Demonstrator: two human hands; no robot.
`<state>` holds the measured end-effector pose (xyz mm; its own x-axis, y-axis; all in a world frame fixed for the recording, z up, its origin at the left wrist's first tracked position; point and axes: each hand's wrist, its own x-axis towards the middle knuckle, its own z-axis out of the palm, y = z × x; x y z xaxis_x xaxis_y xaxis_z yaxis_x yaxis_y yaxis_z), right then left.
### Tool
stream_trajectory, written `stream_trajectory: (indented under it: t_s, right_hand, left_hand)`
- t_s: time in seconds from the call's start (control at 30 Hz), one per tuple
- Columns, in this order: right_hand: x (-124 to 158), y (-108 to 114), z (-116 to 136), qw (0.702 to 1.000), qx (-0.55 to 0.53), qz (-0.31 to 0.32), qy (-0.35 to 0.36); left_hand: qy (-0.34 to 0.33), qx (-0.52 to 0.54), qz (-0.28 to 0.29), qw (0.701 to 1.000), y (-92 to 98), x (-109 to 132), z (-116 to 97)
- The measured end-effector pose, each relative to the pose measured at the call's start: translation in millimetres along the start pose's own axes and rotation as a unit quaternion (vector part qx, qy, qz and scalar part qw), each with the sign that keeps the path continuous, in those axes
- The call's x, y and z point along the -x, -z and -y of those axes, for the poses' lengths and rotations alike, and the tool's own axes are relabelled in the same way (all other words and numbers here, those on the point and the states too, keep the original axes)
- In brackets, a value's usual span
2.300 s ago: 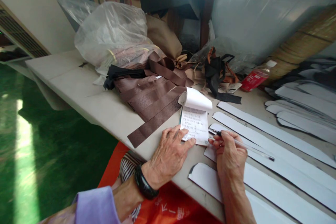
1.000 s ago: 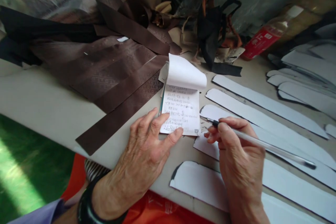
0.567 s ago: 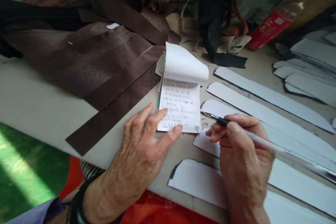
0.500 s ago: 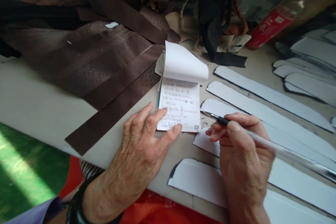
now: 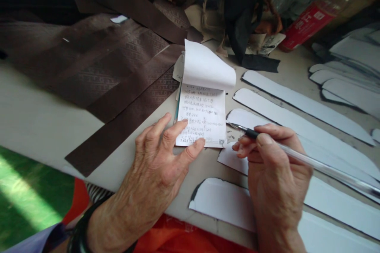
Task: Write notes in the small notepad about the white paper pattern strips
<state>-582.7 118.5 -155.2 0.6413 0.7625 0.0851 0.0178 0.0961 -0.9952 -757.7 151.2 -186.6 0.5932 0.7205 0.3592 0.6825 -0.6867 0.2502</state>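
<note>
A small notepad [image 5: 204,114] with handwritten lines lies on the table, its upper sheet folded back and curling up. My left hand [image 5: 160,162] rests with fingers spread, thumb and index fingertip on the pad's lower left part. In my right hand [image 5: 273,166] a pen [image 5: 285,150] with a clear barrel and black grip is held between thumb and fingers. Its tip points left, close to the pad's right edge. Below and beside the right hand lie long white strips [image 5: 303,106] with dark edges and rounded ends.
Dark brown patterned sheets and strips [image 5: 121,126] cover the table's left side. Black and brown scraps [image 5: 243,19] are heaped at the back. A bottle with a red label [image 5: 311,23] leans at the back right, near piled white pieces [image 5: 350,83]. Green floor [image 5: 29,197] shows at lower left.
The view has shifted slightly, so the brown sheets and the pad appear a little further left and up. Both hands keep nearly the same pose; the pen stays beside the pad.
</note>
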Motion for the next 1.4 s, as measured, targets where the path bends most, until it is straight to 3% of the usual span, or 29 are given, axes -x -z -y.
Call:
stream_trajectory:
  t_s: [0.5, 1.4]
  right_hand:
    - [1.1, -2.8, 0.4, 1.0, 0.006, 0.001, -0.016]
    - [6.7, -10.3, 0.3, 0.994, 0.098, 0.007, 0.047]
  left_hand:
    - [-0.011, -0.001, -0.01, 1.0, -1.7, -2.1, 0.1]
    - [-0.015, -0.006, -0.027, 1.0, -1.4, -2.8, -0.9]
